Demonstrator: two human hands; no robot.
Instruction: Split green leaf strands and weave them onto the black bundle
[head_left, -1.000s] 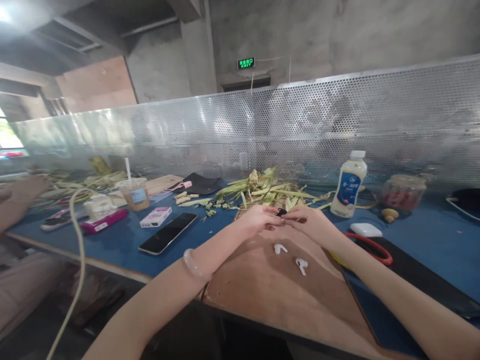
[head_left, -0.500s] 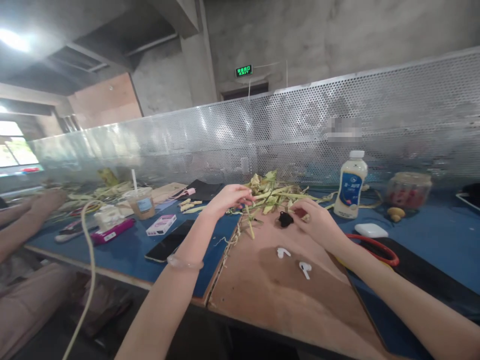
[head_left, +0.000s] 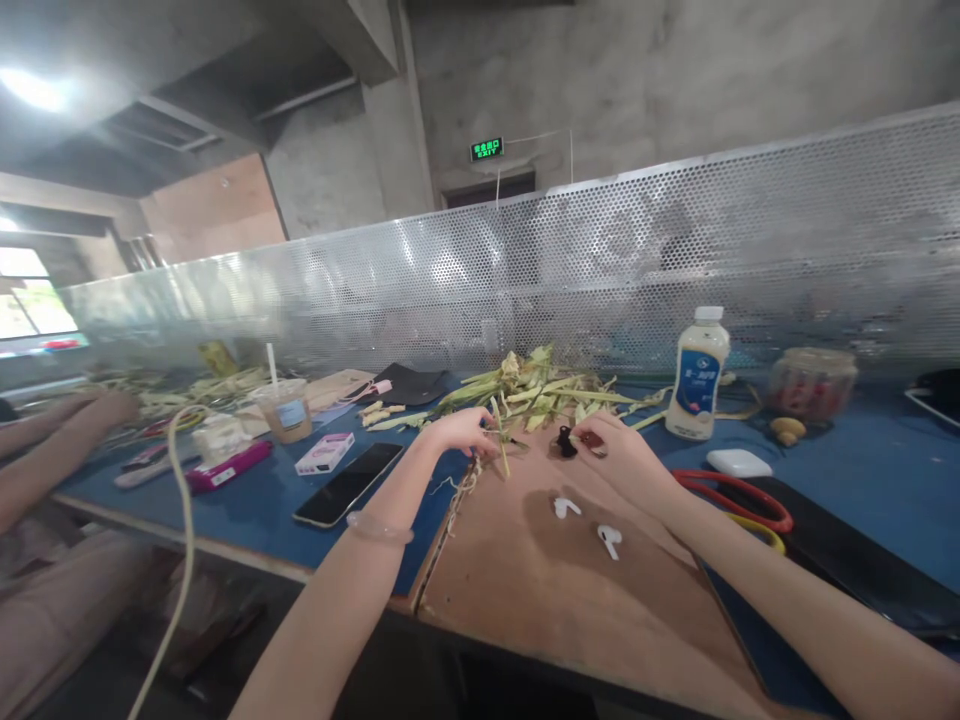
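Observation:
Several pale green plant strips and dry leaves [head_left: 544, 385] are heaped at the back of the brown board [head_left: 517, 580]. My left hand [head_left: 461, 432] is low at the left of this heap, fingers bent and apart. Its fingertips are beside a short upright stem [head_left: 505, 455]; a firm hold does not show. My right hand [head_left: 622, 455] is closed at the board's right, thumb and fingertip pinching the edge of a small black object [head_left: 566, 441]. A reddish-brown piece [head_left: 592, 440] shows beneath those fingers. Two white earbuds [head_left: 567, 508] lie nearer me.
At right stand a drink bottle [head_left: 697, 375] and a jar [head_left: 814, 385]. Scissors with red and yellow handles [head_left: 780, 518] lie near a white case [head_left: 739, 463]. At left are a phone [head_left: 349, 485], a small box [head_left: 325, 454], a cup [head_left: 289, 412] and another person's hands [head_left: 101, 412].
My left hand has come down from above the heap to the upright stem. My right hand's fingertips have moved left onto the black object, which has turned and looks narrower.

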